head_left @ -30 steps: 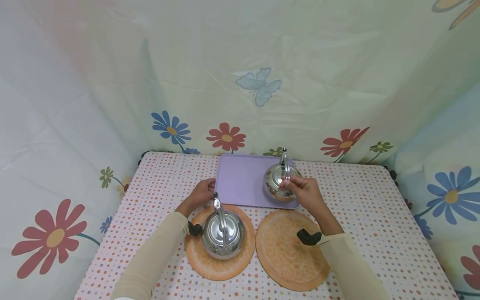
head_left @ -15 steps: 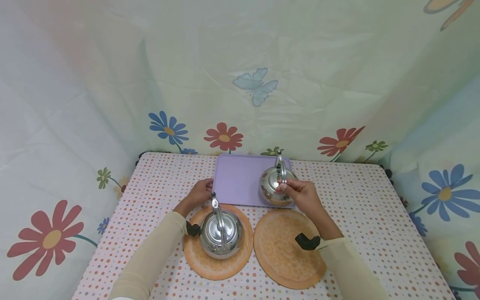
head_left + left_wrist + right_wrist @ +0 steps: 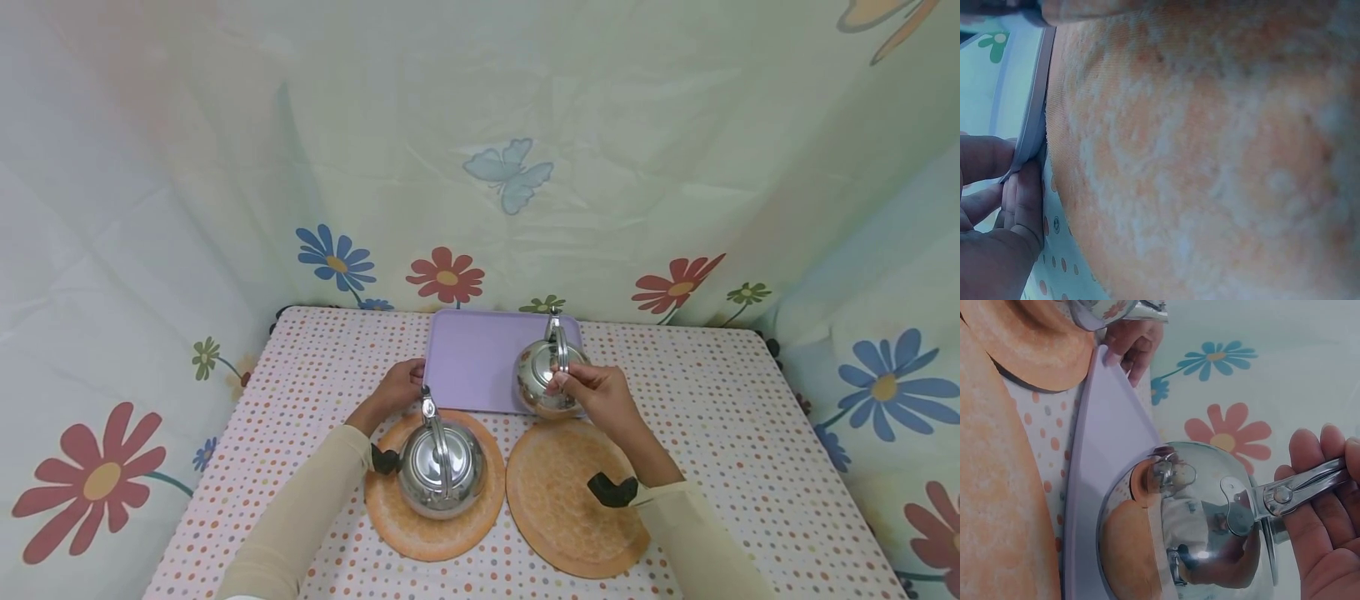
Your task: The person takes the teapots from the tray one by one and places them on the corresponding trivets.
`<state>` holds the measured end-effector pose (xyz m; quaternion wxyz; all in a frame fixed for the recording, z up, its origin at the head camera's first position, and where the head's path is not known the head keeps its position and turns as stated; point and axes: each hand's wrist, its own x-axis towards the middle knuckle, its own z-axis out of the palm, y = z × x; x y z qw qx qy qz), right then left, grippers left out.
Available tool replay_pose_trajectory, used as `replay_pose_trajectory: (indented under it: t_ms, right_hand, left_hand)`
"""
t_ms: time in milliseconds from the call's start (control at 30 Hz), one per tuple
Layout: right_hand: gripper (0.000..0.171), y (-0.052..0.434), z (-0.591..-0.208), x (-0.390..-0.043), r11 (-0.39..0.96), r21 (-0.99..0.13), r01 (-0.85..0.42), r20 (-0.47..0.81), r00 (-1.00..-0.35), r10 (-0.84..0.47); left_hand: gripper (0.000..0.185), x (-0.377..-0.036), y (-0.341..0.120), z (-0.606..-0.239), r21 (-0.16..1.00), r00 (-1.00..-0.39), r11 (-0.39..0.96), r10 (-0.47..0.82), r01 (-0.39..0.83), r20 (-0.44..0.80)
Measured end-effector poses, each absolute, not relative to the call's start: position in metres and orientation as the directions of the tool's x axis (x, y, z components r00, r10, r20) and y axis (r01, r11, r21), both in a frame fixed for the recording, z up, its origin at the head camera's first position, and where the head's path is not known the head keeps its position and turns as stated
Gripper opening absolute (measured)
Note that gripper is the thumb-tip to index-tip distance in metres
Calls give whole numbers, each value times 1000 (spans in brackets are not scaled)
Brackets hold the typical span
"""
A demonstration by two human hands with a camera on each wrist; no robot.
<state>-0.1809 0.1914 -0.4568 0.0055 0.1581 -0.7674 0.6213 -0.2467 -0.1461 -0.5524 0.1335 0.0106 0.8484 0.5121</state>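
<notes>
Right hand pinches bail handle of steel kettle at purple tray front edge; left hand grips tray rim. Kettle rigid, polished, likely slippery and swingy; hold handle top

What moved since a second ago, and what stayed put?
The right hand, holding the far kettle by its handle, brought it nearer across the purple tray. The left hand still holds the tray's edge; the other kettle stayed on its mat.
</notes>
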Motion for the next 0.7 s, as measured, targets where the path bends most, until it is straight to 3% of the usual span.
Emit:
replay_pose_trajectory:
  t_ms: [700]
  right_hand:
    - [18, 192, -451, -167, 234, -932, -278, 207, -935, -286]
  left_hand:
    - [60, -246, -145, -552, 863, -967, 493, 143, -115, -211]
